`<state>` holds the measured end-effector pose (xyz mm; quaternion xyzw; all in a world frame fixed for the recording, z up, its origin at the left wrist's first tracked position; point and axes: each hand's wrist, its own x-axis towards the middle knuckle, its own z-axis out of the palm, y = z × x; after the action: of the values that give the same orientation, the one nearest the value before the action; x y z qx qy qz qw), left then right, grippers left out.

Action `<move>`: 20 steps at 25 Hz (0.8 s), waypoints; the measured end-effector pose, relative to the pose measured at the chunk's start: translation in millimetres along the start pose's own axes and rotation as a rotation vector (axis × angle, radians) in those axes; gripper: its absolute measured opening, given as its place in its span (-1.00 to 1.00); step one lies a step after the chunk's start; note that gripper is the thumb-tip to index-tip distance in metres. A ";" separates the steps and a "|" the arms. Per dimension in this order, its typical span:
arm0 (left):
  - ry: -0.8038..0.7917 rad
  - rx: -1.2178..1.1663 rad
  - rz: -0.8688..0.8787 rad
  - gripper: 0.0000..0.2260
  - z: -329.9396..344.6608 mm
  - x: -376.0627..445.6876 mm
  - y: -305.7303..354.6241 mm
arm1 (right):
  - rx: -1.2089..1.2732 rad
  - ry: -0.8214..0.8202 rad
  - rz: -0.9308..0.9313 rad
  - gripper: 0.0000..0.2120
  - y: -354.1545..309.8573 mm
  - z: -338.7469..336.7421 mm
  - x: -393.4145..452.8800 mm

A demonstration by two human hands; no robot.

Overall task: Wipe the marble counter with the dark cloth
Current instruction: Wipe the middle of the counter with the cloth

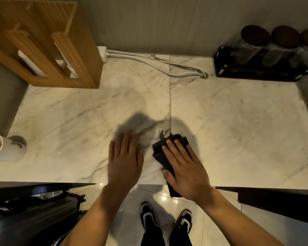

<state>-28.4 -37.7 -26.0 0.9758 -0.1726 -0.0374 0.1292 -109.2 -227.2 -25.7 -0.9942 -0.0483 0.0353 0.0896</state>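
The marble counter (229, 118) is pale with grey veins and a seam down its middle. A folded dark cloth (160, 150) lies near the front edge, just right of the seam, with one end hanging over the edge. My right hand (185, 167) lies flat on top of the cloth, fingers spread, pressing it onto the marble. My left hand (124, 160) rests flat on the bare counter just left of the cloth, palm down, holding nothing.
A wooden cup dispenser (48, 41) stands at the back left, with a white power strip (102, 53) and cables (155, 63) behind. A black rack of jars (261, 55) sits back right. A paper cup (6, 148) lies at the left edge. A dark suitcase (30, 219) stands below.
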 end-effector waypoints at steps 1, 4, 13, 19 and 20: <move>-0.001 0.001 0.004 -0.50 1.2 0.1 4.1 | -0.011 -0.016 -0.033 -0.42 8.6 -2.1 -2.8; -0.003 -0.006 -0.003 -0.49 4.3 2.4 17.6 | -0.046 -0.070 -0.148 -0.41 31.3 -6.6 -2.8; -0.097 0.024 0.004 -0.43 14.8 24.0 45.5 | -0.103 -0.135 -0.111 -0.41 73.8 -22.1 44.9; -0.114 0.121 0.013 -0.40 23.0 34.9 49.7 | -0.112 -0.124 -0.069 -0.38 89.4 -22.3 83.4; -0.110 0.129 0.009 -0.40 23.6 35.5 50.1 | -0.107 -0.114 -0.056 -0.38 91.3 -21.9 89.9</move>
<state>-14.3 -101.1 -36.5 0.9778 -0.1857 -0.0791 0.0565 -10.0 -311.2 -26.3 -0.9922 -0.0831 0.0866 0.0343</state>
